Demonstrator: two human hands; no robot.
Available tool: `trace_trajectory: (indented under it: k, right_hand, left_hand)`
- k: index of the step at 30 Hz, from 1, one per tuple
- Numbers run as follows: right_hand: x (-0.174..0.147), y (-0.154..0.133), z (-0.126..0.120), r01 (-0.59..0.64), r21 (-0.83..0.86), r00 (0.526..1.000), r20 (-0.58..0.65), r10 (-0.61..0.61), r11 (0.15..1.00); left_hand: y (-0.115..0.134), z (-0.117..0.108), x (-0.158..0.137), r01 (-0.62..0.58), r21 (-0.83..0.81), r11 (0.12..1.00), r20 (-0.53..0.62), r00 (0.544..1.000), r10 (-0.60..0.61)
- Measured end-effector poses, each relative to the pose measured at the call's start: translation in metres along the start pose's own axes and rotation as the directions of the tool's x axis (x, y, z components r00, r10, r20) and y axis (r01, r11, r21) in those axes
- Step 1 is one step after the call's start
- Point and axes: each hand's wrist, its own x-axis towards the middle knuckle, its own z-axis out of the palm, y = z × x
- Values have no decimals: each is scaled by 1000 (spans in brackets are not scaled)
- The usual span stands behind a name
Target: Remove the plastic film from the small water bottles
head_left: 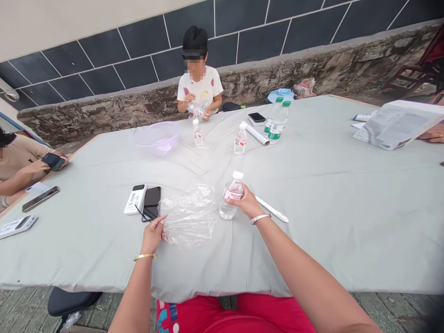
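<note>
A small clear water bottle (pixel 227 210) with a white cap and a red-and-white label stands in front of me, and my right hand (pixel 247 202) is wrapped round its right side. Pinched by its left edge, a crinkled clear plastic bag (pixel 190 215) lies spread on the cloth, with my left hand (pixel 154 232) closed on it. Just beyond that hand lie a black phone (pixel 152 199) and a white power bank (pixel 135 200). A thin white stick-like object (pixel 273 210) rests to the right of my right hand, partly hidden by it.
Across the grey-clothed table (pixel 329 194) a person (pixel 199 90) handles another bottle. Farther back stand a purple basin (pixel 157 138), small bottles (pixel 240 140), green-capped bottles (pixel 277 125) and a paper roll (pixel 257 134). Someone at right holds a booklet (pixel 395 125); another at left holds a dark device (pixel 53 161).
</note>
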Motion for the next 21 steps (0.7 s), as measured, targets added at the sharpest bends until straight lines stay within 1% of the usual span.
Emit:
trace_trajectory:
  k: [2,4,5,6,8,9,11,12,13,14,15,16,17,18,19,20,21]
  right_hand:
    - [11,-3,-4,66,-166,984,-153,-92,984]
    - [23,-5,-1,94,-312,961,-219,-168,945]
    - [29,-5,1,108,-359,954,-225,-199,927]
    - [33,-5,3,124,-394,949,-221,-224,911]
    - [36,-5,5,139,-449,948,-197,-249,883]
    - [34,-5,4,137,-474,949,-190,-253,870]
    - [20,-8,3,135,-515,936,-214,-280,846]
    - [9,-12,4,146,-526,921,-236,-308,838]
    - [-4,-17,7,179,-527,908,-237,-345,831]
    - [-17,-23,12,241,-517,903,-191,-386,821]
    - [-30,-31,18,330,-491,903,-84,-421,806]
    - [-41,-39,26,434,-440,892,88,-443,786]
    - [-50,-46,35,525,-368,850,282,-446,768]
    - [-56,-53,43,590,-284,774,466,-429,756]
    - [-59,-58,50,621,-213,687,612,-393,754]
    - [-60,-60,56,624,-172,616,708,-345,762]
    - [-59,-60,59,606,-166,581,760,-290,778]
  left_hand:
    - [0,-5,1,9,156,988,59,998,-18]
    - [2,-5,2,-31,370,929,82,997,0]
    - [4,-3,2,-55,493,868,74,997,21]
    - [7,-1,2,-68,612,788,56,998,43]
    - [13,2,2,-59,808,586,9,996,88]
    - [16,3,2,-51,876,479,-9,992,123]
    - [24,6,0,-49,955,293,-16,976,216]
    - [28,7,-2,-61,972,225,4,968,249]
    - [33,10,-5,-87,979,183,39,968,249]
    - [40,14,-9,-128,976,174,89,972,220]
    - [48,19,-15,-189,962,197,155,972,174]
    - [58,24,-22,-265,930,254,241,963,122]
    - [70,29,-30,-345,875,341,332,938,98]
    - [82,34,-39,-417,788,452,419,902,101]
    - [94,37,-47,-463,669,582,497,860,114]
    - [106,38,-54,-459,526,716,544,829,131]
    - [116,37,-59,-404,376,834,561,815,141]
